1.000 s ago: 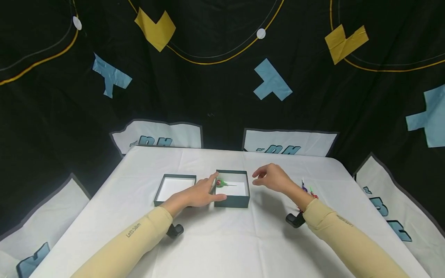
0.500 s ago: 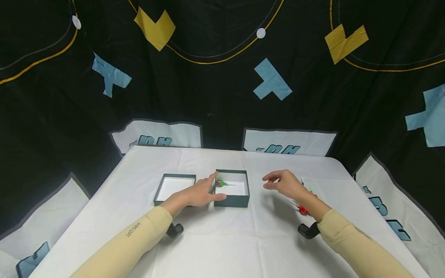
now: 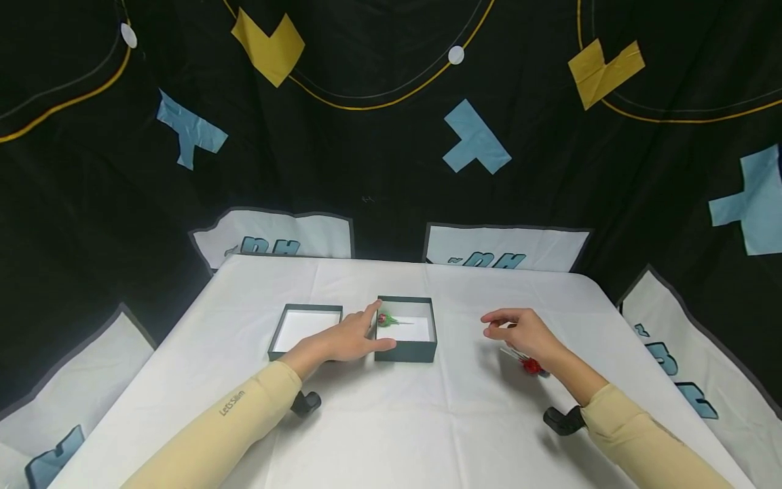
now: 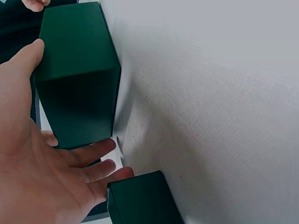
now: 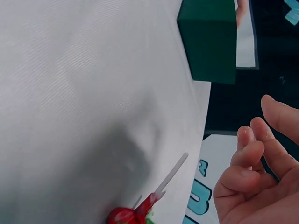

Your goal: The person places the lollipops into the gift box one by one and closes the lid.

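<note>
My left hand [image 3: 347,337] rests on the left side of a dark green box [image 3: 406,352], its thumb at the front rim and its index finger at the back left corner. A small red and green artificial flower [image 3: 385,319] with a pale stem lies inside the white interior. To the right, my right hand [image 3: 519,333] hovers above the cloth with loosely bent fingers and nothing visible between them. Below it lies a red artificial flower [image 3: 533,367], its pale stem pointing left. The right wrist view also shows this red flower [image 5: 122,215], cut off at the lower edge.
Left of the box sits a shallower green tray or lid [image 3: 313,308] with a white inside, partly behind my left hand. A white cloth [image 3: 391,421] covers the table. Beyond the table hangs a black curtain [image 3: 366,163] with yellow and blue tape.
My right hand has moved away from the box, rightward and slightly toward me, uncovering the red flower and covering other items. My left hand stays on the box.
</note>
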The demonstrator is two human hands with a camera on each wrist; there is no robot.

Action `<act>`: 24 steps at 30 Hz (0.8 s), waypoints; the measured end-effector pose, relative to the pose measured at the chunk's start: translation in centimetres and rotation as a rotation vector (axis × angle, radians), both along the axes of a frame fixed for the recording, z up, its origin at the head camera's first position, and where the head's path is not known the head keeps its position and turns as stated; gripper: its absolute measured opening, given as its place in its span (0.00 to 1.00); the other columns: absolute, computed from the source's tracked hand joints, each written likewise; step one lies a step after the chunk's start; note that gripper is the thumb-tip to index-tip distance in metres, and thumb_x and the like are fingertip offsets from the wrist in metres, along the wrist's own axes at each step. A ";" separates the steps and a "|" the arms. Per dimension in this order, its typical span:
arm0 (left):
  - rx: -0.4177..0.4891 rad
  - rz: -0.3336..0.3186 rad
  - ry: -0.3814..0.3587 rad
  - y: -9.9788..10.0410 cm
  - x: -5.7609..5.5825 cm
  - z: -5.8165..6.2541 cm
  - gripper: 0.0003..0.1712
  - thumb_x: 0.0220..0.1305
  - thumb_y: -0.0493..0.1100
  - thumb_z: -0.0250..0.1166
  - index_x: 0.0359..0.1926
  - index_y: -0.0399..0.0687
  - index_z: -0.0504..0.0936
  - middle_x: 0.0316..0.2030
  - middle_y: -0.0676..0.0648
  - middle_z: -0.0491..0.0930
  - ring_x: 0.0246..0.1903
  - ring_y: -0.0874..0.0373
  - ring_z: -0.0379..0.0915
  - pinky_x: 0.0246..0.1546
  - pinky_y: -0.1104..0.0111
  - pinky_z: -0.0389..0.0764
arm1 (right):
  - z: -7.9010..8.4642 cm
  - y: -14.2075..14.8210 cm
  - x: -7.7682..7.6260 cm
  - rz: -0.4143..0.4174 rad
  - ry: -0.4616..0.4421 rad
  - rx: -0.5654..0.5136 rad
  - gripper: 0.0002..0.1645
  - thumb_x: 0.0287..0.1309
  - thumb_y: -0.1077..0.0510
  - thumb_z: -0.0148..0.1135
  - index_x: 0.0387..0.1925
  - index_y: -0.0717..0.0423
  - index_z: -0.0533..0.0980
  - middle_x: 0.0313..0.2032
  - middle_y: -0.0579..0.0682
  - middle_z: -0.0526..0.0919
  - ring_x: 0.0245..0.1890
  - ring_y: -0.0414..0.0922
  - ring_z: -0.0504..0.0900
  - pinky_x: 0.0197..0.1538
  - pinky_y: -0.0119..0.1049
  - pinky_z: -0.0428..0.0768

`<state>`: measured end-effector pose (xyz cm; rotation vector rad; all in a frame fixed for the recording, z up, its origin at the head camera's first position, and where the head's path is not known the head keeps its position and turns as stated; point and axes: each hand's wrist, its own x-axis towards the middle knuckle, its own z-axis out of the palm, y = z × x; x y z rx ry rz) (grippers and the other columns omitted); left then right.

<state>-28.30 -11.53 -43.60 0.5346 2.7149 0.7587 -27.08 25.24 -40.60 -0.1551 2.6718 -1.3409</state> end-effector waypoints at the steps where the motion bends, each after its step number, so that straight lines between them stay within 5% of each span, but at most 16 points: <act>1: 0.000 -0.001 0.000 0.0 0.0 0.0 0.62 0.60 0.78 0.57 0.82 0.53 0.40 0.78 0.41 0.52 0.77 0.42 0.49 0.74 0.44 0.56 | -0.1 0.2 0.1 -0.001 0.000 -0.003 0.19 0.60 0.51 0.72 0.51 0.54 0.84 0.41 0.51 0.83 0.35 0.50 0.76 0.31 0.34 0.75; 11: 0.002 0.006 -0.001 0.1 0.0 -0.1 0.62 0.60 0.78 0.57 0.82 0.54 0.41 0.78 0.41 0.52 0.77 0.41 0.48 0.74 0.43 0.55 | -1.0 1.8 1.1 -0.047 -0.051 -0.037 0.26 0.57 0.51 0.74 0.55 0.57 0.82 0.36 0.52 0.82 0.22 0.44 0.69 0.26 0.38 0.72; 24: 0.010 0.017 -0.011 0.1 0.1 0.2 0.60 0.62 0.75 0.59 0.82 0.54 0.41 0.78 0.40 0.53 0.77 0.41 0.49 0.73 0.43 0.55 | -2.2 3.5 1.7 -0.069 -0.039 -0.013 0.21 0.62 0.55 0.69 0.55 0.60 0.82 0.39 0.52 0.86 0.29 0.47 0.75 0.29 0.37 0.76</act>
